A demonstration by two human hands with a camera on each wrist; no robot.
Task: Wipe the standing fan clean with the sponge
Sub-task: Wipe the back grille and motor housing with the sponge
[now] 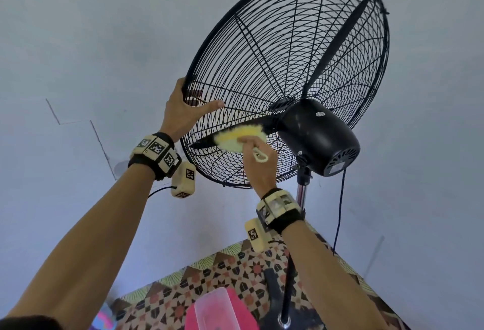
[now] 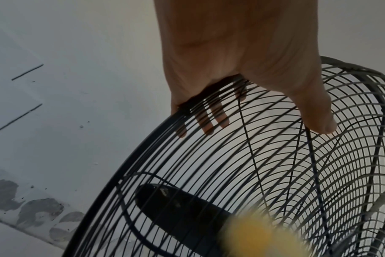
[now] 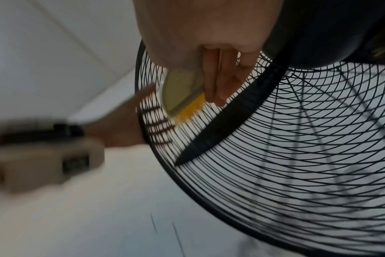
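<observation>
A black standing fan (image 1: 318, 133) with a wide wire cage (image 1: 288, 41) tilts above me, seen from behind. My left hand (image 1: 183, 105) grips the cage rim (image 2: 209, 90) at its left edge, fingers curled over the front and thumb (image 2: 316, 111) on the rear wires. My right hand (image 1: 258, 162) holds a fluffy yellow sponge (image 1: 235, 138) with a white loop, pressed against the rear wires left of the motor housing (image 3: 319, 26). In the right wrist view the sponge (image 3: 182, 93) sits under my fingers (image 3: 218, 76), over a black blade (image 3: 220, 128).
The chrome pole (image 1: 301, 193) and a dark cable (image 1: 339, 211) drop from the motor. Below lie a patterned floor (image 1: 235, 272), the fan's black base (image 1: 285, 319) and a pink tub with a clear lid (image 1: 217, 308). Pale walls (image 1: 78, 41) surround the fan.
</observation>
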